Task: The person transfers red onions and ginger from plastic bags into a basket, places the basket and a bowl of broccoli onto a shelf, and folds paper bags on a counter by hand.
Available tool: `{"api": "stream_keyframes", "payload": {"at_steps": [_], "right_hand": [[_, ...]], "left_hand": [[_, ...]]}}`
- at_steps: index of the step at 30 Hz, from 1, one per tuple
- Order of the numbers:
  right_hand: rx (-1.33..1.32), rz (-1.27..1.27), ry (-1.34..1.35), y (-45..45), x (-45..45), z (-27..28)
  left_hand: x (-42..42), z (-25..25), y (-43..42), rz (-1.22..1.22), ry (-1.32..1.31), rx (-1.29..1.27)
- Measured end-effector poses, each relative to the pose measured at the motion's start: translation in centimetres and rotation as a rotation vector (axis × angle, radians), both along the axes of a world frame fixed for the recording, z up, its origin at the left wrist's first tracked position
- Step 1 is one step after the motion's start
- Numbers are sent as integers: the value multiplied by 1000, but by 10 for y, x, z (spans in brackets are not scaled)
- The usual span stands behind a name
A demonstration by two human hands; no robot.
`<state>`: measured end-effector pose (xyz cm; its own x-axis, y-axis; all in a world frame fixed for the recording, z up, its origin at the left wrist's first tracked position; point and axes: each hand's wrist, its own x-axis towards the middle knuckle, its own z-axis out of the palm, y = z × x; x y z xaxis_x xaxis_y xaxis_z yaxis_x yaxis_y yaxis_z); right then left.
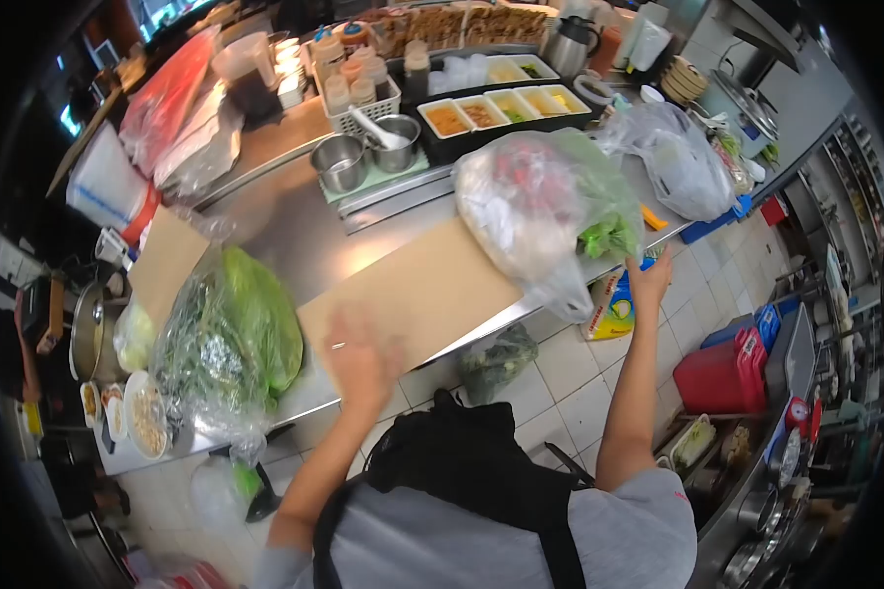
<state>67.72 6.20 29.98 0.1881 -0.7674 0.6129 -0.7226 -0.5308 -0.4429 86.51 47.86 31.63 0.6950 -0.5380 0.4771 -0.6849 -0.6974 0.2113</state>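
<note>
My left hand (359, 361) is over the near left end of a tan board (417, 294) lying on the steel counter (295, 218). It is blurred, with a ring on one finger, and its fingers look spread. My right hand (648, 283) is at the counter's right edge, beside a clear bag (530, 201) of white and red items and a green bag (614, 187) with leafy greens. Its fingertips meet the green bag's lower edge; whether they grip it cannot be made out. To the left sits a plastic bag of green vegetables (221, 344).
Two steel pots (339, 162), a bottle basket (363, 116) and a tray of food tubs (506, 106) line the back. Another clear bag (683, 162) sits right. Below are a yellow-blue bag (614, 309), a bag of greens (498, 361) and a red bin (717, 378).
</note>
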Motion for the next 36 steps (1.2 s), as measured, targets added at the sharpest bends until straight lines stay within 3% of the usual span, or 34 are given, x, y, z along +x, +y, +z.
{"api": "stream_keyframes", "payload": {"at_steps": [2,3,4,5,7,8,9,12,14,16,17,18,21,23,25,26,27,29,31,33,35,36], "right_hand": [[-53,-121,116,-61,-19,-53],[255,-14,85,-76,-23,-64],[561,101,49,-86,-22,-66],[554,110,43,-81,-17,-54],[674,237,-262,-57,-5,-25],[485,333,-251,-63,-5,-28],[484,354,-253,-64,-3,-22],[780,460,-736,-65,-7,7],[793,690,-940,-86,-10,23],[861,851,-1063,-106,7,65],[946,885,-1116,-116,20,93],[896,926,-987,-133,30,120],[794,939,-737,-115,84,219],[961,1216,-767,-98,103,267],[952,1255,-675,-79,107,312],[873,1229,-627,-64,109,333],[858,1387,-453,-82,107,352],[811,1272,-535,-37,116,391],[504,1345,-568,-26,131,419],[1292,1818,-337,120,107,469],[1330,2038,-464,190,108,479],[1448,2087,-459,217,107,485]], "left_hand": [[-14,6,-61,-623,331,-114],[-31,17,-96,-761,425,-94],[-53,8,-125,-738,286,-165],[-68,4,-153,-724,450,-106],[-91,-13,-203,-667,679,-45],[-96,-22,-220,-627,742,-43],[-96,-20,-229,-609,733,-50],[-89,-7,-234,-627,932,-74],[-53,21,-241,-697,1034,-283],[-12,40,-260,-605,1594,-696],[13,62,-266,-733,1364,-712],[34,90,-267,-845,1124,-718],[58,189,-241,-874,1377,-1055],[79,209,-205,-883,1448,-1144],[84,224,-164,-791,1188,-1204],[88,228,-145,-922,1059,-1256],[92,231,-126,-1041,926,-1291],[86,262,-80,-1058,936,-1329],[92,287,-37,-1176,683,-1365],[83,316,32,-1080,279,-1169],[75,332,102,-740,-799,-1051],[71,344,138,-667,-774,-1053]]}}
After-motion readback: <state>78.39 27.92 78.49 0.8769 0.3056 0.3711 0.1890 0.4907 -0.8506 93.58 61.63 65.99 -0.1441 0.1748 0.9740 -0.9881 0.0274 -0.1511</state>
